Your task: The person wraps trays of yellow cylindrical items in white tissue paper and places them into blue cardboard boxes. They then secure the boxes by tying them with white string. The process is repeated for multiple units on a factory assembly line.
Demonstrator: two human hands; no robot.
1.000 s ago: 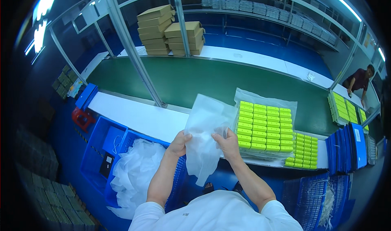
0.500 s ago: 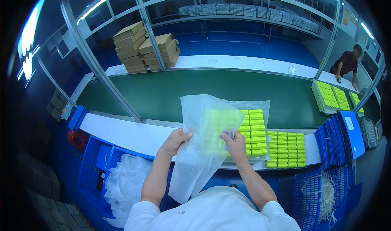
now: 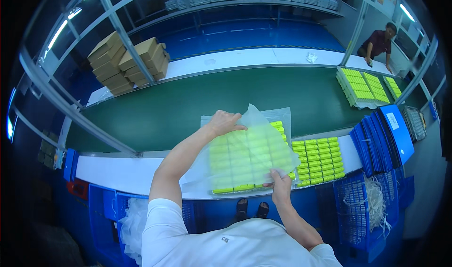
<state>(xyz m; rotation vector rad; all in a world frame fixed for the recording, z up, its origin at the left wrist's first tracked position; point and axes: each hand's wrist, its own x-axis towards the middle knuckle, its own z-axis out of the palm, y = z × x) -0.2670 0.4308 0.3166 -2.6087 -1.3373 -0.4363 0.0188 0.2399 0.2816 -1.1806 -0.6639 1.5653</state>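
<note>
A thin translucent plastic sheet (image 3: 245, 149) lies spread over a block of yellow-green cylinders (image 3: 278, 125), whose rows show blurred through it. My left hand (image 3: 225, 122) pinches the sheet near its far edge, with the arm stretched across the left side of the block. At the near right corner, my right hand (image 3: 281, 186) grips the sheet between thumb and fingers. Another pale sheet (image 3: 284, 116) sticks out from under the block at the back. Beside it on the right sits a second, uncovered block of yellow-green cylinders (image 3: 318, 159).
A green conveyor belt (image 3: 165, 114) runs behind the white bench (image 3: 117, 168). Blue folders (image 3: 379, 137) stand at right, above a blue basket of white strips (image 3: 351, 215). Lower left, a blue bin (image 3: 101, 220) adjoins loose sheets (image 3: 134, 227). Cardboard boxes (image 3: 113, 62) and a person (image 3: 376, 45) are farther off.
The sheet, held up and hanging toward me before, now lies over the cylinders. My left hand has moved up and away from me, my right hand nearer. The view has shifted.
</note>
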